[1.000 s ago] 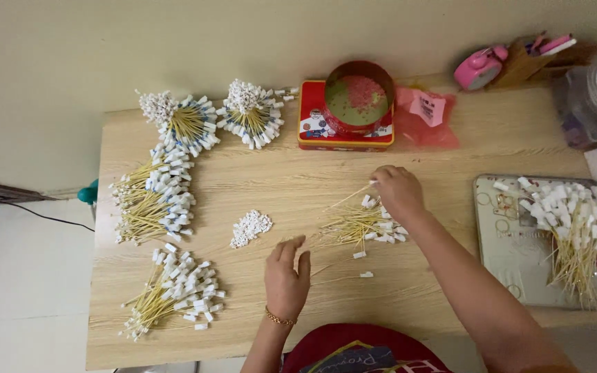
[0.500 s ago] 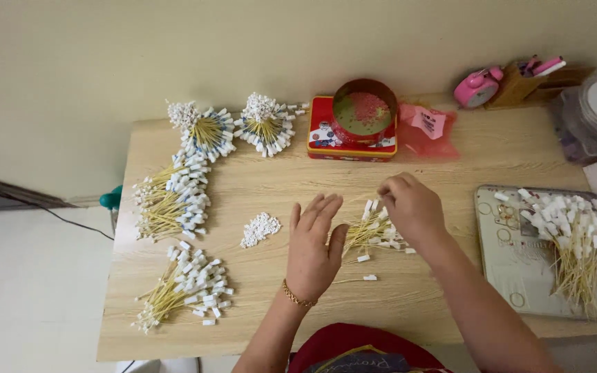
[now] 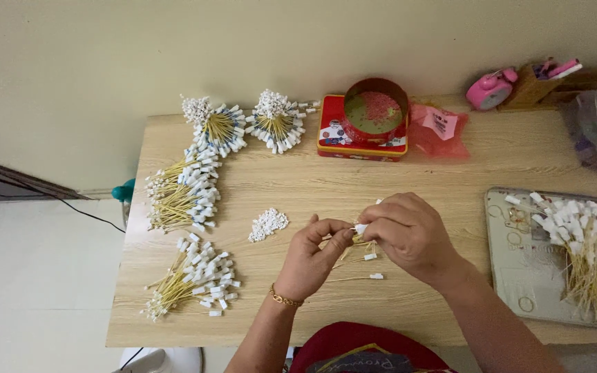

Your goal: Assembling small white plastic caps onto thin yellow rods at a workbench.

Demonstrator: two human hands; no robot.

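Fingers of both hands pinched together on white-tagged sticks.

Pale wood-grain table. Bundled sticks: yellow stems, white tips, some blue-banded. Small white pieces in a heap. Red tin with a multicoloured printed lid; red bowl, green-and-pink contents. Pink bag. Pink clock. Silver tray. Gold bracelet.

The right hand hides most of the tagged sticks beneath it; the metal tray runs off-frame.
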